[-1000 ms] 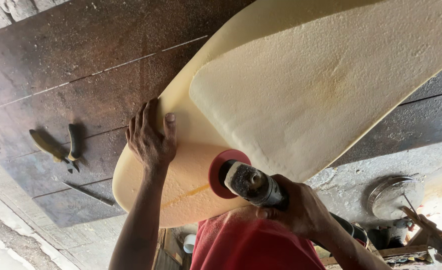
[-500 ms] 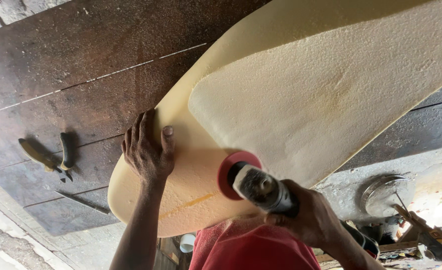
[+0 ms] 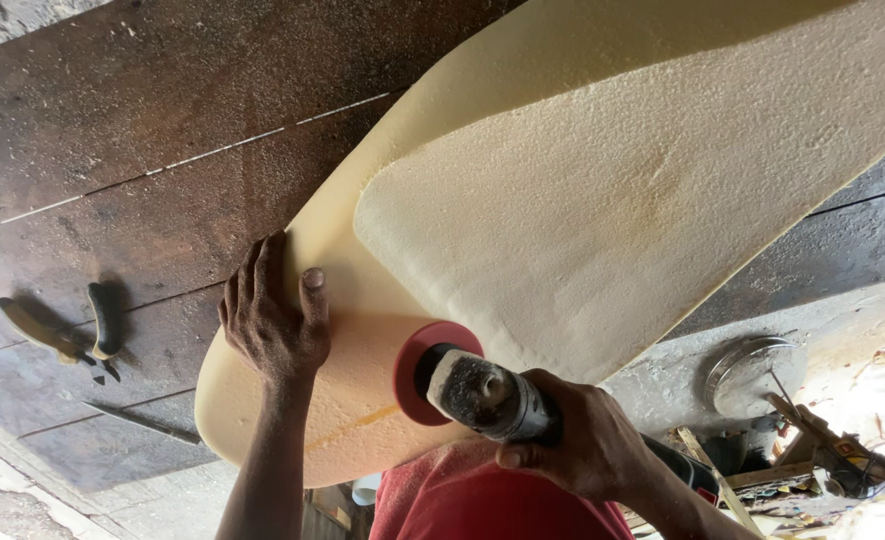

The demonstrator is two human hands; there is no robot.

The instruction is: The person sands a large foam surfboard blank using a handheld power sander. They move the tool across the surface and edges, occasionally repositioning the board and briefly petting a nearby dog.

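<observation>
Sander on foam sheet
Left hand (image 3: 275, 322) flat, fingers spread, on yellow foam (image 3: 603, 200); right hand (image 3: 583, 440) grips sander (image 3: 483, 393), red disc (image 3: 415, 365) touching foam. Pliers (image 3: 63, 330) far left.

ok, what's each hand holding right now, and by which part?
Right hand grips the sander around its body, just behind the red disc. Left hand holds nothing; it lies flat on the foam sheet, near its lower end.

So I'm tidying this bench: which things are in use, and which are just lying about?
In use:
- foam sheet, pressed flat by the left hand
- power sander with a red disc, held in the right hand

Lying about:
- pliers
- thin blade
- round metal lid
</observation>
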